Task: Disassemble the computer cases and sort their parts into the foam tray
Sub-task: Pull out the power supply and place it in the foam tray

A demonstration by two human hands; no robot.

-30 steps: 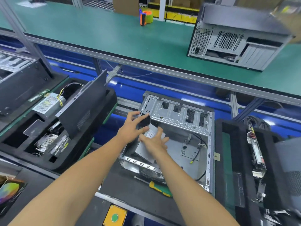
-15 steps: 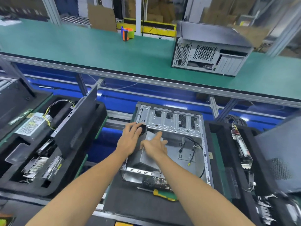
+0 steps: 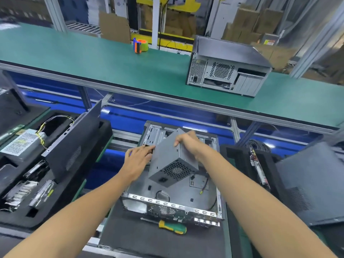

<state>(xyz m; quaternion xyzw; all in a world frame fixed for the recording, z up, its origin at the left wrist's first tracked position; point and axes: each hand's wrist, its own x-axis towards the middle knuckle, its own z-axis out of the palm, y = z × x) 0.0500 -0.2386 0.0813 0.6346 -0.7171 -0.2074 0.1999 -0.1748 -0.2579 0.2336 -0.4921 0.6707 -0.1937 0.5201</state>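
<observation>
An open grey computer case (image 3: 173, 199) lies flat in front of me. Above it a grey power supply box (image 3: 168, 161) with a honeycomb fan grille is tilted up out of the case. My right hand (image 3: 189, 143) grips its upper right edge. My left hand (image 3: 138, 159) holds its left side with fingers curled against it. A black foam tray (image 3: 78, 179) at the left holds another power supply (image 3: 20, 144) with yellow wires and several metal parts.
A green and yellow screwdriver (image 3: 172, 228) lies on the black mat before the case. A second foam tray (image 3: 240, 159) with boards stands at the right beside a dark panel (image 3: 309, 185). A closed case (image 3: 228, 69) and a tape roll (image 3: 140, 45) sit on the far green belt.
Both hands were down inside the case on the power supply; they have now lifted it up and tilted it, fan grille facing me. My head has also tipped up.
</observation>
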